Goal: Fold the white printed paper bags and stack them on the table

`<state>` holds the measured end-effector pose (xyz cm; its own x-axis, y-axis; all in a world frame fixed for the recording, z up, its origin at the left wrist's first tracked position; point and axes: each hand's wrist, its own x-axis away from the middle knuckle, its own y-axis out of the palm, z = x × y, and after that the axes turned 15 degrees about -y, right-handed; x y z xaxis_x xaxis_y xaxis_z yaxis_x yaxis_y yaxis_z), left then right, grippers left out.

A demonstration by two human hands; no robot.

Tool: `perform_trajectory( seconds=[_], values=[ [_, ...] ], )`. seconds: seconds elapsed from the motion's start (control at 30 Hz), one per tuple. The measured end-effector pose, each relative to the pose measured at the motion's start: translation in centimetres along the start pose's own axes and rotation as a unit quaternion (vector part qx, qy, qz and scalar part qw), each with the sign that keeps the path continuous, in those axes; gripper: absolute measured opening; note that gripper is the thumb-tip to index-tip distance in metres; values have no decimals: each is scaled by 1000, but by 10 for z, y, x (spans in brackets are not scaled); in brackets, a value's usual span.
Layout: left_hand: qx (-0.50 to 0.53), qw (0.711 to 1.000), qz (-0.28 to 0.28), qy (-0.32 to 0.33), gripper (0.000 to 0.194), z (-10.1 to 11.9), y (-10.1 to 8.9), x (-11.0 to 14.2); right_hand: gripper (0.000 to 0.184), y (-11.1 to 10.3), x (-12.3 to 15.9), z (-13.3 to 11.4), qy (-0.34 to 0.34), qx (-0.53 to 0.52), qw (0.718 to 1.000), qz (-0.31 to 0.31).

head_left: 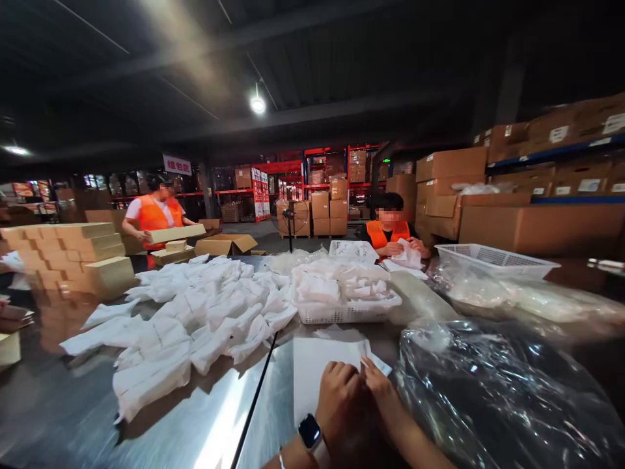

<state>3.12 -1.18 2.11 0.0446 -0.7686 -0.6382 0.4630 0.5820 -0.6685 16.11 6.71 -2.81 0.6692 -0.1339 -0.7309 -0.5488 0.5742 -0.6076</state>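
Note:
Both my hands rest on a white paper sheet (312,368) lying on the steel table (195,423) just in front of me. My left hand (342,400), a smartwatch on its wrist, is curled with the fingers bent down onto the sheet. My right hand (378,384) lies beside it, its fingers pressed together at the sheet's right edge near a folded corner. What lies under the fingers is hidden. A big heap of white folded pouches (195,319) spreads to the left of my hands.
A white basket (342,312) full of pouches stands behind the sheet, another basket (493,260) farther right. Crumpled clear plastic (498,391) covers the right side. Stacked tan boxes (73,254) stand at left. Two people in orange vests work across the table. Cartons fill the shelves.

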Motion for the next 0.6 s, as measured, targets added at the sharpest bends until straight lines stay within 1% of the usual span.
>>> perform_trajectory(
  seconds=[0.03,0.1,0.13,0.17,0.23,0.3,0.37,0.47,0.53,0.6],
  values=[
    [2,998,-14,-63,17,-1,-2,-2,39,1,-1,-3,-30,12,999,15],
    [6,984,-46,-175,24,-3,-6,-8,35,1,-4,-10,-92,30,994,44],
    [3,975,-68,-211,26,-5,-8,-11,33,2,-5,-14,-119,40,991,55],
    [-5,968,-91,-235,26,-6,-10,-13,32,3,-7,-17,-139,52,987,67],
    [-27,959,-135,-249,23,-8,-14,-18,29,4,-8,-23,-158,66,982,76],
    [-40,958,-153,-241,23,-9,-16,-19,29,7,-8,-29,-158,71,982,79],
    [-38,961,-147,-229,25,-6,-18,-19,30,8,-7,-32,-150,68,982,89],
    [-15,969,-113,-221,26,-1,-25,-18,34,5,-6,-36,-109,69,987,92],
    [1,968,-114,-221,31,0,-30,-18,37,1,-6,-36,-77,73,993,52],
    [0,967,-140,-214,36,-1,-34,-19,38,-2,-6,-37,-54,75,996,3]
  ],
)
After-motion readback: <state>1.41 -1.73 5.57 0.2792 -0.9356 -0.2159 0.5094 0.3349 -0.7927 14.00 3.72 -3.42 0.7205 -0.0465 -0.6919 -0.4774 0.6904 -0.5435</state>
